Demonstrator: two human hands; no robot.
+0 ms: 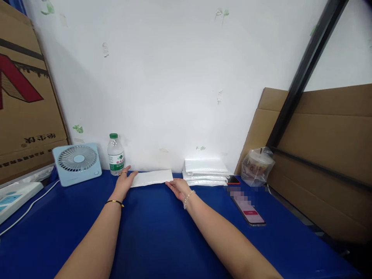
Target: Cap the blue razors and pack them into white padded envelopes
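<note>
A flat white packet lies near the wall at the back of the blue table. My left hand touches its left end, with thumb and fingers spread apart. At the right end, the fingertips of my right hand pinch the packet's near corner. Just right of that hand is a stack of folded white packets. Behind my left hand stands a clear water bottle with a green cap.
The blue table bears a light blue fan and white power strip at left, and a phone, a red-edged device and a bagged cup at right. Cardboard leans beyond.
</note>
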